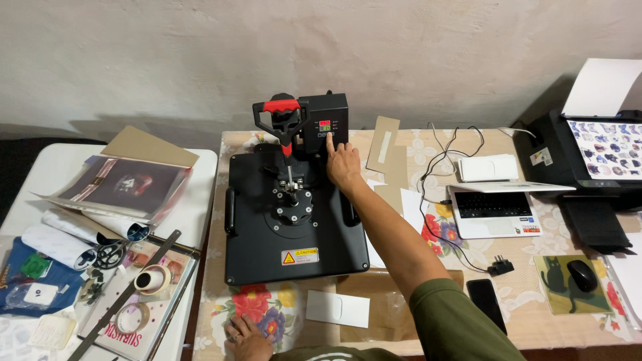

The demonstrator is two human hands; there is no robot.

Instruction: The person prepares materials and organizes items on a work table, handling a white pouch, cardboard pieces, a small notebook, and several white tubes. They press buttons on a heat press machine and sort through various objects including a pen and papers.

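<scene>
My right hand point(344, 164) is stretched out ahead of me, the arm nearly straight and running up from my green sleeve point(455, 321) at the lower right. The index finger point(330, 140) points up and its tip touches the control box point(324, 122) just under the small lit display; the other fingers are curled in loosely and grip nothing. The control box is black and sits at the back of the heat press point(294, 214), beside its upright handle point(281, 117) with the red grip. The press itself is closed flat and fills the middle of the flowered tabletop point(515, 294), with a yellow warning label on its front edge.

My left hand point(246, 336) lies palm down on the tabletop near me, fingers spread, holding nothing, just below the front left corner of the press. The two hands are well apart.

Close in front of the press lie a white envelope point(338, 308) and a brown one point(374, 301). Right of my arm are a black phone point(485, 302), a white laptop point(495, 210) with a tangle of black cable point(445, 167), a mouse point(582, 275) on a green pad, and a printer point(588, 154) at the far edge. On the white table to the left lie rolls of tape point(148, 279), scissors point(109, 254) and sheets of paper point(120, 184).
</scene>
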